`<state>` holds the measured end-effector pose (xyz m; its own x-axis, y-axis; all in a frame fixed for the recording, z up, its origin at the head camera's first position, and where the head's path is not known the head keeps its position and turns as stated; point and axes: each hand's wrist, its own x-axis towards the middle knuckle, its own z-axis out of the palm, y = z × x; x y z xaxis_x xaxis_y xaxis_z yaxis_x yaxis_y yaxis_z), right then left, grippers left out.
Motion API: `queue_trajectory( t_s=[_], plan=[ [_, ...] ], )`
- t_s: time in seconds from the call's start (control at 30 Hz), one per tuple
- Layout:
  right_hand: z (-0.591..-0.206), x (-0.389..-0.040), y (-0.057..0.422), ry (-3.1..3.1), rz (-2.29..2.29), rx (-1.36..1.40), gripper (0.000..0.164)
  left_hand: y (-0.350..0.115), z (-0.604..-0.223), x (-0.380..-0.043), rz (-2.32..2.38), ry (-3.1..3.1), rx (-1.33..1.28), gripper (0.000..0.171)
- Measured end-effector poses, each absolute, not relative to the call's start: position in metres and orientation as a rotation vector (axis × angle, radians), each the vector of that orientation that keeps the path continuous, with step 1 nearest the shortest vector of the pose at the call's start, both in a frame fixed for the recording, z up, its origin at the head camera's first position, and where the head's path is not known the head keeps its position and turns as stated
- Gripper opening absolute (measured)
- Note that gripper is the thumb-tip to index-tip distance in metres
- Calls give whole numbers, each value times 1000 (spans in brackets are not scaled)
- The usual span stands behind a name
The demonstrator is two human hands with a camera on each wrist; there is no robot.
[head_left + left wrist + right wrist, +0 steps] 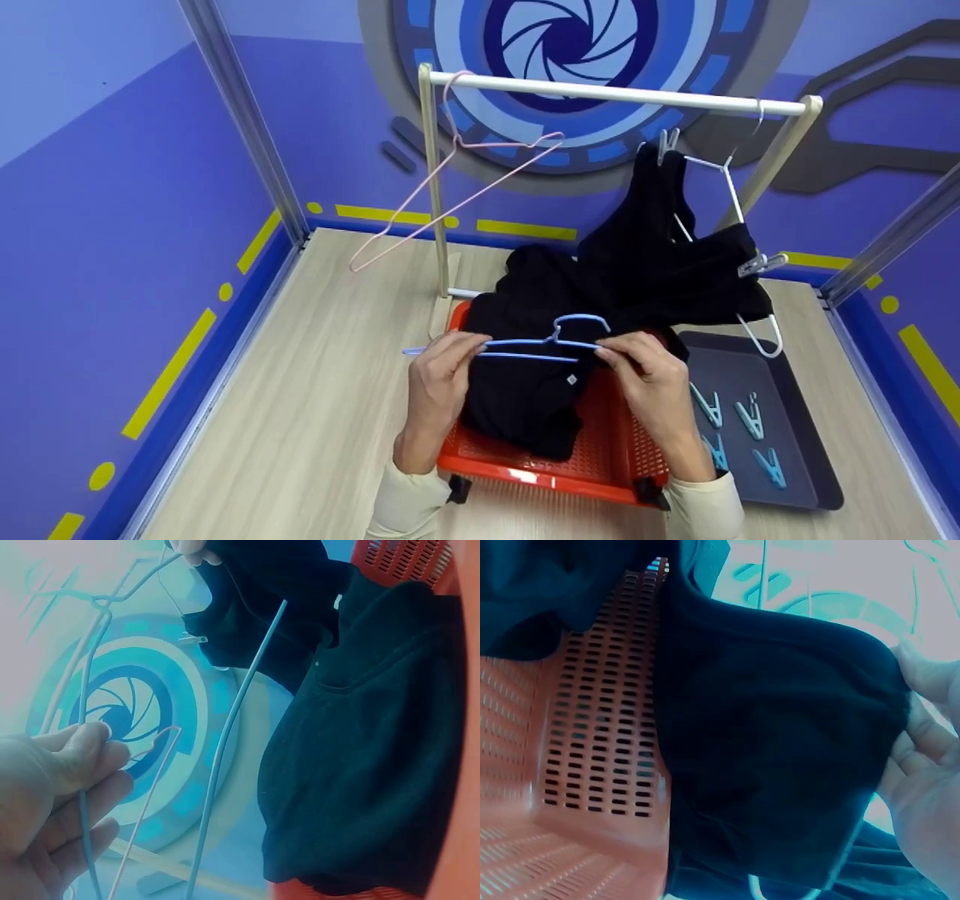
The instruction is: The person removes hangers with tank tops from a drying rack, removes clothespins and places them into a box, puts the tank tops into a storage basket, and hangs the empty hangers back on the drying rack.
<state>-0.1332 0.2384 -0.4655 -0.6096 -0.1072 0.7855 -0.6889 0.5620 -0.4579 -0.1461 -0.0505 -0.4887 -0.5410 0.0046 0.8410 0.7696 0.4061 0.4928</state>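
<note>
My left hand (441,379) pinches the left arm of a thin blue hanger (517,342) between thumb and fingers, its hook upward. At the hanger's other side, my right hand (651,371) pinches the edge of a black garment (780,720), right where the hanger's right arm disappears. The lower bar's right end is hidden under the dark cloth. Much of this garment lies bunched over a red perforated basket (540,469). A small pale label (572,379) shows on it.
Behind stands a rack with a white rail (615,91). A bare pink hanger (450,161) hangs at its left; at right, a white hanger (735,191) bears black clothing (667,255) with grey clips (761,265). A dark tray (806,442) holds several teal clothespins (770,468).
</note>
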Motion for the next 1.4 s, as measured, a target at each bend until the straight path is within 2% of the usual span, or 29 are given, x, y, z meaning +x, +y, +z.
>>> queue_trajectory(
  t_s=[0.27, 0.53, 0.83, 1.07, 1.4],
  plan=[
    [-464, -127, 255, -2166, 1012, 543, 24, -62, -489, -149, -1175, -1812, -626, 27],
    [-468, -123, 279, -2248, 970, 353, 21, -84, -486, -149, -1172, -1868, -511, 19],
    [-475, -122, 286, -2309, 922, 191, 18, -104, -486, -145, -1124, -1904, -277, 17],
    [-476, -121, 283, -2370, 960, 168, 16, -105, -492, -139, -1094, -1982, -91, 11],
    [-477, -117, 277, -2559, 1010, 156, 17, -91, -492, -127, -1203, -2085, 84, 11]
  ],
)
